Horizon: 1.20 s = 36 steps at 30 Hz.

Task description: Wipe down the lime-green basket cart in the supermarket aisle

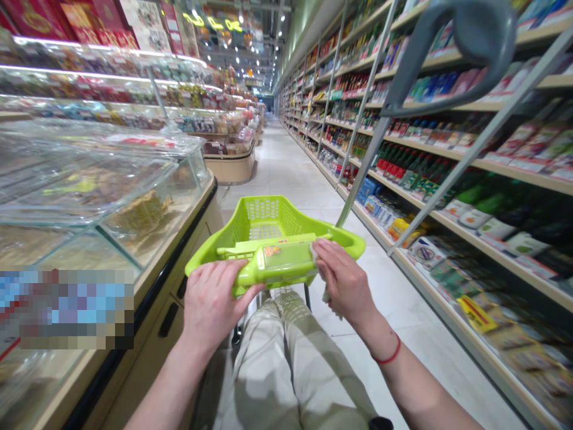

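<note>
A bright green plastic shopping cart [293, 224] stands right in front of me, its basket pointing down the aisle. My left hand [215, 292] is wrapped round the left part of the cart's handle [286, 263], thumb underneath. A pale cloth or wipe [329, 295] is bunched in my right hand [344, 275], which presses it against the right end of the handle. Part of the cloth hangs below my fingers. On the handle's middle is a clear panel with a small orange sticker [272, 251].
A grey loop grip [447, 60] on a slanted metal pole rises at the cart's right. Stocked shelves [430, 149] line the right side. Glass-covered food bins [111, 179] stand close on the left. The white-tiled aisle floor [286, 161] runs ahead between the displays.
</note>
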Each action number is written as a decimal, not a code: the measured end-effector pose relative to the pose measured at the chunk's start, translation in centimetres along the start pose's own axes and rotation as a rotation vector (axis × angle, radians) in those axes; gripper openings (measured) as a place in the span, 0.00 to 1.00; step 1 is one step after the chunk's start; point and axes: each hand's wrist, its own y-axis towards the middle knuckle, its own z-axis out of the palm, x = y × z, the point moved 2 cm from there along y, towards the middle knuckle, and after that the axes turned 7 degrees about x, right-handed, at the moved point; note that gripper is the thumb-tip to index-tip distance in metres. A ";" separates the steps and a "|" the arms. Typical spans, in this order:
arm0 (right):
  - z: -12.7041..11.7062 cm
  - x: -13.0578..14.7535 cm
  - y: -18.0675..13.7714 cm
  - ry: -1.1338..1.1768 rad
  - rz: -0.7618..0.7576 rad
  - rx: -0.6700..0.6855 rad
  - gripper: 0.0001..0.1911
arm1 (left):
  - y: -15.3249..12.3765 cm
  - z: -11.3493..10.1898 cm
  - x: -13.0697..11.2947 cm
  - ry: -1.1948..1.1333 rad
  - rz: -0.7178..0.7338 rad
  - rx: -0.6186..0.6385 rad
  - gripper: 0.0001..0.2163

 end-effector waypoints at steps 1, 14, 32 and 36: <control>-0.1 -0.2 -0.1 -0.013 0.040 -0.012 0.16 | 0.0 0.0 0.0 -0.001 -0.002 0.000 0.18; 4.9 8.6 5.5 -0.030 -0.123 0.187 0.13 | 0.1 -0.1 -0.2 0.010 -0.014 -0.004 0.10; 0.6 -1.2 5.0 0.028 0.369 0.310 0.17 | -0.1 0.0 0.0 0.009 -0.004 -0.001 0.18; 0.5 -1.6 3.6 -0.008 0.365 0.239 0.18 | 0.0 0.0 -0.2 0.019 0.006 -0.004 0.18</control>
